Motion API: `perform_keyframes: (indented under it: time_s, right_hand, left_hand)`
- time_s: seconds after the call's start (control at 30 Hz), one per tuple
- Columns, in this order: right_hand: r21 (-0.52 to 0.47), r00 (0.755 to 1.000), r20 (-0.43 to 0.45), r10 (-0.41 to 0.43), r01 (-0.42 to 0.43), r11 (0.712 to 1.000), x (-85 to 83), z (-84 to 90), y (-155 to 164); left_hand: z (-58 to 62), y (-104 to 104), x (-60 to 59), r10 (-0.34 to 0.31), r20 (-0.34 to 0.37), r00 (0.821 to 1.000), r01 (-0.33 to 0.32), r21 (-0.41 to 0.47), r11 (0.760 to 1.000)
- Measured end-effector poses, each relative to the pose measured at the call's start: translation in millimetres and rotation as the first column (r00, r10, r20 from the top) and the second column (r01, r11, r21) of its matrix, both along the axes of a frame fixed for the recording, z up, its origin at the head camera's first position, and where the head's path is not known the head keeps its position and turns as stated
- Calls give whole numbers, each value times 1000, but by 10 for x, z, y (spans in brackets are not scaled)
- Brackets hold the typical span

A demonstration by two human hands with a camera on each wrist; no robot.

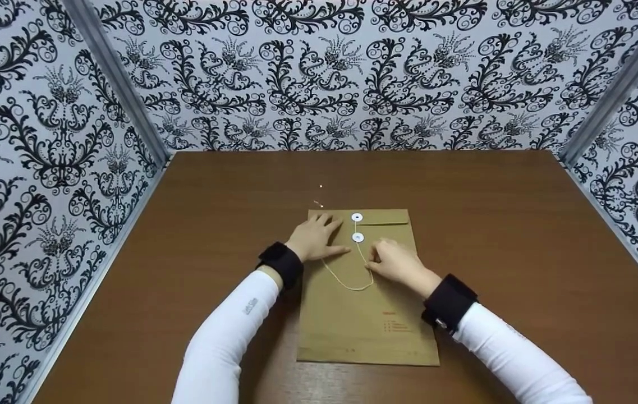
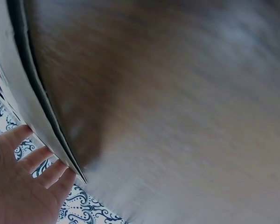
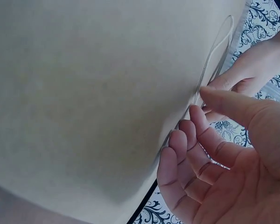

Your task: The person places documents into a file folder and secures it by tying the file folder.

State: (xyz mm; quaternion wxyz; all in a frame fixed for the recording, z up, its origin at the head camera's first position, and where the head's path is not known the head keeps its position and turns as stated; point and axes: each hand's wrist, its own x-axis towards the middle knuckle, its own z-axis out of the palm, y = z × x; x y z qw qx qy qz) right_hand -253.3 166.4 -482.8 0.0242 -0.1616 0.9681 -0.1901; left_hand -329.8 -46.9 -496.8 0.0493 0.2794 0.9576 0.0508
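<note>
head view alone: left hand (image 1: 314, 238) flat on envelope (image 1: 368, 320), right fingers (image 1: 379, 259) pinching string (image 1: 347, 280)

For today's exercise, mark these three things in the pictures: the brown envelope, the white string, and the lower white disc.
brown envelope (image 1: 366, 331), head view, on its bare lower face.
white string (image 1: 347, 286), head view, on the bottom of its loop.
lower white disc (image 1: 358, 237), head view, on its centre.

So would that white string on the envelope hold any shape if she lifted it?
Probably not: the string sags in a loose loop on the kraft envelope, so it looks limp and light. The right hand pinches it easily; likely it trails wherever pulled.
</note>
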Motion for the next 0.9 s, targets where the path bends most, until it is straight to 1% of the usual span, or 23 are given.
perform_keyframes:
  time_s: [0.13,0.3,0.5,0.6,0.77,0.9]
  right_hand:
    - [39,999,-33,6,-5,999,-1,-7,-13]
    - [51,998,-54,39,-36,998,5,-7,-10]
    - [3,998,-49,50,-50,999,4,13,27]
    - [-29,998,-44,46,-48,998,-10,26,45]
    - [-71,1000,-6,30,-30,997,-41,54,62]
    - [-115,999,32,3,1,993,-68,74,80]
  left_hand:
    - [7,0,0,2,0,1000,-2,-3,1000]
    - [24,2,17,4,6,1000,-4,-8,1000]
    - [59,8,44,18,26,999,-17,-12,1000]
    - [57,10,43,19,24,1000,-19,-13,1000]
    - [54,11,40,15,19,1000,-15,-15,1000]
    - [66,12,46,15,20,1000,-14,-14,1000]
